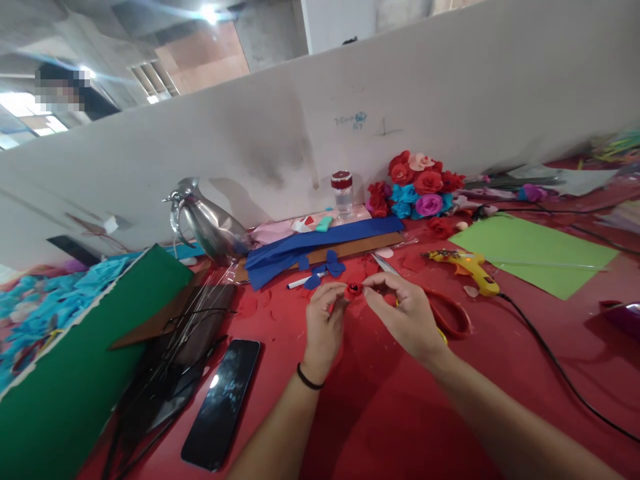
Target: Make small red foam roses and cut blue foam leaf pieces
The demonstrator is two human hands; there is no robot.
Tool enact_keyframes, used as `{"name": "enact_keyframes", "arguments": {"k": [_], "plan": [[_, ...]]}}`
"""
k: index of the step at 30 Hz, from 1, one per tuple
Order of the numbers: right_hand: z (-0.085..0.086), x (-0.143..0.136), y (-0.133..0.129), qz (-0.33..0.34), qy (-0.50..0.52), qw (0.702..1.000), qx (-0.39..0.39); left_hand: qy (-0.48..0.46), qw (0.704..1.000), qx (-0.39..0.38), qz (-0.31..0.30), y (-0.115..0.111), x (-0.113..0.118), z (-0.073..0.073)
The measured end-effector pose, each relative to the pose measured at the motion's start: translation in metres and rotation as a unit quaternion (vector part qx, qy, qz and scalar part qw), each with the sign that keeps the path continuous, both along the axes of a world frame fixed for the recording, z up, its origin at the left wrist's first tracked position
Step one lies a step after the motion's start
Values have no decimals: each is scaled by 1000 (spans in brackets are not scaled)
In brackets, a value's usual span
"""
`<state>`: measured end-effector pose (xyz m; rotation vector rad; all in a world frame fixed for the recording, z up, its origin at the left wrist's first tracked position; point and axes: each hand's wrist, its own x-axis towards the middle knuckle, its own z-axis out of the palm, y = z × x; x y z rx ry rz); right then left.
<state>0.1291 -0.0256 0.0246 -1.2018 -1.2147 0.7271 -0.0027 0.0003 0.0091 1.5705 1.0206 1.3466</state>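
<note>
A small red paper rose with a dark centre is between my two hands. My left hand pinches it from the left. My right hand has its thumb and forefinger closed at the flower's right edge. Beneath and beside my right hand lie red-handled scissors, partly covered, with their blades showing beyond my fingers. Blue paper petals and a white marker rest just past my left hand. Many red paper scraps are scattered around, hard to separate from the red table.
Rightward, a yellow glue gun with a black cord lies near a green sheet. Paper roses, a jar and a steel jug stand along the wall. A phone and green box are leftward.
</note>
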Motion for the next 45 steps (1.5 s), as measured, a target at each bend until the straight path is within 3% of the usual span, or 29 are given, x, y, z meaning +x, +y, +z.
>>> {"name": "enact_keyframes", "arguments": {"k": [8, 18, 25, 33, 37, 45], "plan": [[-4, 1, 5, 97, 247, 958, -106, -12, 997, -48, -52, 0, 1, 4], [1, 2, 1, 90, 143, 983, -65, -15, 998, -33, -48, 0, 0, 1], [0, 5, 0, 83, 60, 994, -43, 20, 1000, 1, -3, 3, -3, -3], [-2, 1, 4, 96, 178, 976, -83, -10, 997, -47, -59, 2, -1, 4], [-1, 0, 3, 94, 174, 978, -72, -28, 995, -68, -71, 2, 0, 3], [-3, 4, 4, 98, 127, 986, -48, 8, 996, -39, -85, 0, 1, 2]]}}
